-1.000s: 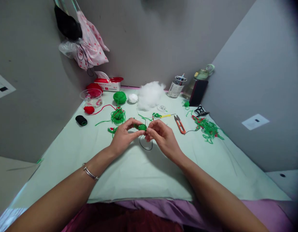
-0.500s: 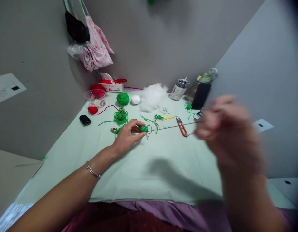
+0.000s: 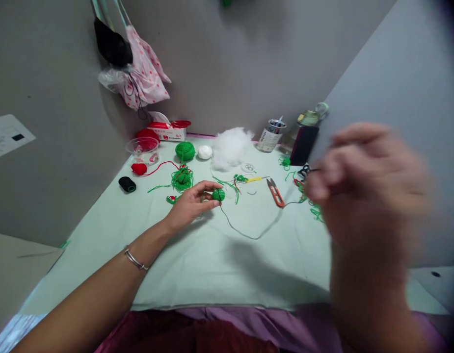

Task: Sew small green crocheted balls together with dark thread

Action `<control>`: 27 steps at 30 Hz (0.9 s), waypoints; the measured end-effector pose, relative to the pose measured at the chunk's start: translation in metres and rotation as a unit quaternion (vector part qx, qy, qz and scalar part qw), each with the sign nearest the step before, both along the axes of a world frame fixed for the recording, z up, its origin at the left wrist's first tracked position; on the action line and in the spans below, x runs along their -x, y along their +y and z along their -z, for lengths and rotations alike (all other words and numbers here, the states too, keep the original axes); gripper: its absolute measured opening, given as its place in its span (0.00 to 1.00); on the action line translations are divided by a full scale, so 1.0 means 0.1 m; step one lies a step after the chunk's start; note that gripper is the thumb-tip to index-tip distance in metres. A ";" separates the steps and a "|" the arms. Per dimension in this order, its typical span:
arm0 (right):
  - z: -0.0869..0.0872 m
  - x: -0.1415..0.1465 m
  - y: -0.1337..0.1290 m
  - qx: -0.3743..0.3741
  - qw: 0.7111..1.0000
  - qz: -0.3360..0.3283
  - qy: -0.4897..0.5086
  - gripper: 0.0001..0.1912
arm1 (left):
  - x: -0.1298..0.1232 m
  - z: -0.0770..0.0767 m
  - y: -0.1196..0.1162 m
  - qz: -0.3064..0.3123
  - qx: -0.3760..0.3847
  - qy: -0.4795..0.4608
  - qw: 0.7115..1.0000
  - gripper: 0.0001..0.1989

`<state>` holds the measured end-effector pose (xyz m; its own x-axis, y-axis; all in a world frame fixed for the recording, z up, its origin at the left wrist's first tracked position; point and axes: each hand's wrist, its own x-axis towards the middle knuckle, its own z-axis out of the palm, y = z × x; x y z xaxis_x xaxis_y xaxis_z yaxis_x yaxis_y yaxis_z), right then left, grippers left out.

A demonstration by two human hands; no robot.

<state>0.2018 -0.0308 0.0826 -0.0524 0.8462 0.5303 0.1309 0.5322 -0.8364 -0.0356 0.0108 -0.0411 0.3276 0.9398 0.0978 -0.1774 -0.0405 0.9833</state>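
Note:
A small green crocheted ball [image 3: 218, 195] is pinched between the thumb and fingers of my left hand [image 3: 192, 203], just above the table. A dark thread [image 3: 249, 237] hangs from the ball, sags onto the table in a loose curve and runs right. My right hand [image 3: 366, 171] is raised at the right, close to the camera and blurred. Its fingers are curled together; what they pinch is too smeared to make out. Orange-handled snips [image 3: 276, 192] lie between my hands, beside the thread.
On the table [image 3: 227, 274] are white stuffing [image 3: 232, 147], green yarn [image 3: 185, 151], a yellow-handled hook [image 3: 253, 179], a black spool [image 3: 127, 184] and a clear tub [image 3: 143, 156]. A phone [image 3: 304, 145] and a tin [image 3: 271, 136] stand at the back right.
The thread was pulled taut towards my right hand and now hangs slack in a curve. My right hand has shifted slightly right. The loop beside the ball has closed; the ball stays in my left hand.

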 end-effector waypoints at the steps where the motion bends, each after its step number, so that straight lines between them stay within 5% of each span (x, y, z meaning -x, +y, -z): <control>1: 0.09 0.07 0.06 0.017 0.999 -0.021 0.032 0.11 | 0.01 0.00 0.01 0.003 0.004 -0.016 1.000 0.18; 6: 0.72 0.35 0.34 0.149 0.986 -0.072 -0.040 0.10 | 0.03 -0.07 0.00 0.009 0.060 -0.096 0.993 0.15; 9: 0.92 0.42 0.34 0.173 0.977 -0.077 -0.098 0.10 | 0.05 -0.08 0.01 0.013 0.100 -0.120 0.988 0.16; 21: 1.06 0.50 0.31 0.166 0.978 -0.078 -0.099 0.10 | 0.02 -0.09 -0.02 -0.050 0.091 -0.089 0.991 0.16; 27: 1.04 0.46 0.28 0.107 0.989 -0.059 -0.081 0.23 | 0.04 -0.06 -0.01 -0.050 0.075 -0.064 0.994 0.17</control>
